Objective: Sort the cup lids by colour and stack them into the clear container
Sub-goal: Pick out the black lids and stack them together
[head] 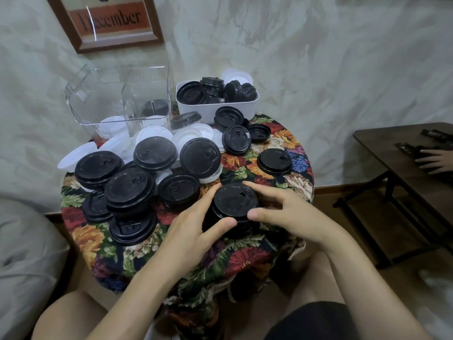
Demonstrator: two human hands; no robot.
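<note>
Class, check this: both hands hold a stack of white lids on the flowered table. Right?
No: the head view shows the stack of lids is black, not white. The left hand and right hand do hold it on the flowered table.

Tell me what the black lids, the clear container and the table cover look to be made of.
The black lids look like thin moulded plastic, semi-matte, going by their embossed marks and soft highlights. The clear container seems to be rigid transparent plastic, perhaps acrylic: see-through walls with bright edges, though glass cannot be ruled out. The table cover is matte floral fabric that drapes in folds over the edge.
</note>
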